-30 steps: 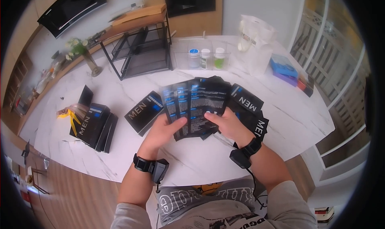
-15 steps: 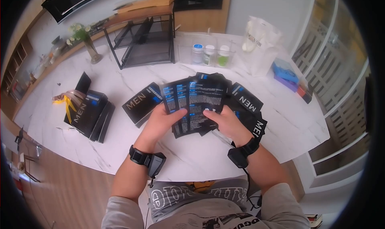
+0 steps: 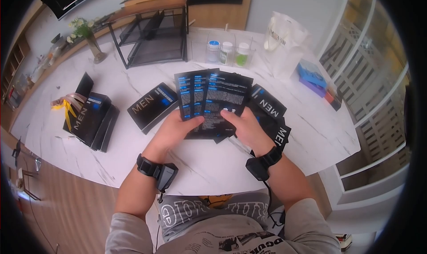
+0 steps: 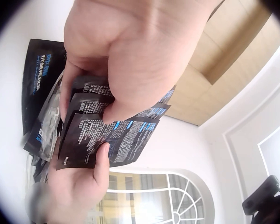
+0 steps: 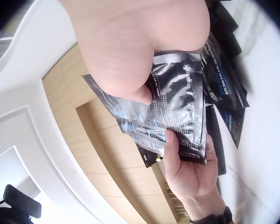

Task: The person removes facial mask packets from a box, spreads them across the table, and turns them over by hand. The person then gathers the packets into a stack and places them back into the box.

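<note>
Both hands grip a fanned stack of black sachets printed with blue and white text, above the table's middle. The left hand pinches its left side, thumb on the front, as the left wrist view also shows with the sachets. On the right side, the right hand holds them the same way, thumb on top; its fingers behind are mostly hidden. A black MEN box lies just left of the stack. More black MEN packets lie spread under and beside the right hand.
Black MEN boxes with a yellow ribbon stand at the left. Behind are a wire-mesh rack, a clear bin with bottles, a white bag, blue and purple boxes and a flower vase.
The sachets are held slightly higher and flatter in the head view, and their fan looks narrower. Both hands keep their grip; the whole head view has shifted a little.
</note>
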Tool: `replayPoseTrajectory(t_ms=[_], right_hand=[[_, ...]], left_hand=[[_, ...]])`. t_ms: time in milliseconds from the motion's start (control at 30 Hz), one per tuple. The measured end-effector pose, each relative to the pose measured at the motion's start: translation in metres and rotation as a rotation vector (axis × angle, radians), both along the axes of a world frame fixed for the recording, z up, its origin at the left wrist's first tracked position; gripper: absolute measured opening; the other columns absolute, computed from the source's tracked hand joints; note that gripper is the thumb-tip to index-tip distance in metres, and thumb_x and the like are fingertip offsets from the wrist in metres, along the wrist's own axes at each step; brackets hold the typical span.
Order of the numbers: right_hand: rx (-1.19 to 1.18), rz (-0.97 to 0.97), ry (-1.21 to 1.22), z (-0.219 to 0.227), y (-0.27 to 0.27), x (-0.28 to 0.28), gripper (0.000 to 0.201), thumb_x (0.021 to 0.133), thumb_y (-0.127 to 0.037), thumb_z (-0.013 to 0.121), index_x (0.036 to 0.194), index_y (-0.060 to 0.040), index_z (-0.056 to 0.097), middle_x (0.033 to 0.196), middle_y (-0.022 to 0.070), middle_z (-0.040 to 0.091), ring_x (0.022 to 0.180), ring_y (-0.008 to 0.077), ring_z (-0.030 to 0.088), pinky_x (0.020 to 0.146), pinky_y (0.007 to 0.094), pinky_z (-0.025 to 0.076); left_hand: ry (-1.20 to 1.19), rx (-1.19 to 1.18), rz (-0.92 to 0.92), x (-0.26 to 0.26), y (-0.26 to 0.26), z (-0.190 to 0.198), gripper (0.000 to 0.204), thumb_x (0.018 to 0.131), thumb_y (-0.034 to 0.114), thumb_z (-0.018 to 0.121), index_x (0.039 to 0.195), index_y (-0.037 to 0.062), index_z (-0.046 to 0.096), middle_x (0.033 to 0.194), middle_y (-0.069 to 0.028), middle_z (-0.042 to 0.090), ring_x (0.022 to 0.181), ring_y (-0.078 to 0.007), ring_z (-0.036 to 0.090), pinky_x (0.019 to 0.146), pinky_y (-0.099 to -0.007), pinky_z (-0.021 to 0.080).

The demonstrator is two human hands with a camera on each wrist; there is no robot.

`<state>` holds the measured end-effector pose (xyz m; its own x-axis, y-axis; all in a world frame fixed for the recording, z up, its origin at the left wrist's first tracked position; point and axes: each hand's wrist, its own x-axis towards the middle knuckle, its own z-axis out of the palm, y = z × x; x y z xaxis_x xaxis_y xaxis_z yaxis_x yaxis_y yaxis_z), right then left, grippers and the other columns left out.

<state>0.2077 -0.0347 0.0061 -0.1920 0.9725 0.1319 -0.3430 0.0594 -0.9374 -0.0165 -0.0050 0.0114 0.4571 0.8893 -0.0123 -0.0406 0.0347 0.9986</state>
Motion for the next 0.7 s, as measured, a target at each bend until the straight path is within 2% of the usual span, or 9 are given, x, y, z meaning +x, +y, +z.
replayPoseTrajectory(t_ms=[100,300,400,500,600,667,700], right_hand=[[-0.032,-0.008,0.018,0.004,-0.001,-0.002,0.029,0.099,-0.009,0.058,0.125,0.0033,0.058,0.119,0.0078,0.066,0.107,0.0126,0.062,0.094,0.0288,0.051],[-0.029,0.0,-0.012,-0.004,0.004,0.002,0.029,0.1,-0.011,0.059,0.125,0.0038,0.058,0.119,0.0079,0.066,0.105,0.0122,0.062,0.093,0.0282,0.051],[-0.027,-0.005,-0.027,-0.004,0.004,0.003,0.027,0.1,-0.006,0.055,0.125,0.0024,0.06,0.121,0.0076,0.066,0.109,0.0146,0.062,0.096,0.0301,0.05],[0.02,0.002,-0.042,-0.004,0.005,0.002,0.031,0.1,-0.007,0.055,0.13,0.0017,0.056,0.125,0.008,0.063,0.112,0.0146,0.061,0.098,0.0298,0.049],[0.123,-0.172,0.0,0.004,0.006,-0.007,0.031,0.098,-0.007,0.061,0.128,-0.0004,0.054,0.119,0.0067,0.062,0.104,0.0112,0.06,0.09,0.0264,0.05],[0.233,-0.554,-0.29,-0.011,0.013,-0.002,0.031,0.095,-0.004,0.063,0.125,-0.0035,0.054,0.111,0.0056,0.059,0.097,0.0097,0.058,0.085,0.0241,0.049],[0.264,-0.678,-0.335,-0.012,0.014,0.001,0.03,0.093,-0.002,0.064,0.122,-0.0039,0.055,0.103,0.0051,0.057,0.09,0.0087,0.057,0.08,0.0226,0.048]], left_hand=[[-0.095,0.001,0.031,0.001,-0.002,0.004,0.025,0.094,0.003,0.063,0.119,0.0003,0.067,0.113,-0.0056,0.07,0.1,-0.0138,0.064,0.092,-0.03,0.05],[-0.094,-0.001,0.034,-0.001,-0.003,0.007,0.025,0.095,0.007,0.062,0.118,-0.0005,0.066,0.11,-0.0064,0.07,0.098,-0.0145,0.064,0.089,-0.0284,0.049],[-0.079,-0.002,0.039,-0.001,-0.002,0.007,0.024,0.095,0.007,0.062,0.118,-0.0005,0.066,0.11,-0.0063,0.07,0.099,-0.0146,0.064,0.089,-0.0283,0.049],[-0.076,0.007,0.068,0.001,-0.003,0.008,0.023,0.095,0.008,0.063,0.116,-0.0001,0.067,0.107,-0.0056,0.07,0.096,-0.0139,0.064,0.087,-0.0279,0.05],[-0.06,0.042,0.121,0.0,0.001,0.004,0.023,0.095,0.01,0.063,0.115,0.0001,0.067,0.102,-0.0044,0.07,0.09,-0.0126,0.064,0.082,-0.0282,0.051],[-0.019,0.089,0.174,-0.002,0.003,0.0,0.022,0.095,0.012,0.063,0.114,-0.0002,0.067,0.098,-0.0042,0.07,0.086,-0.012,0.063,0.078,-0.0285,0.051],[0.012,0.12,0.206,-0.001,0.003,-0.001,0.022,0.095,0.012,0.063,0.113,-0.0006,0.067,0.096,-0.0043,0.071,0.084,-0.012,0.063,0.076,-0.0286,0.05]])
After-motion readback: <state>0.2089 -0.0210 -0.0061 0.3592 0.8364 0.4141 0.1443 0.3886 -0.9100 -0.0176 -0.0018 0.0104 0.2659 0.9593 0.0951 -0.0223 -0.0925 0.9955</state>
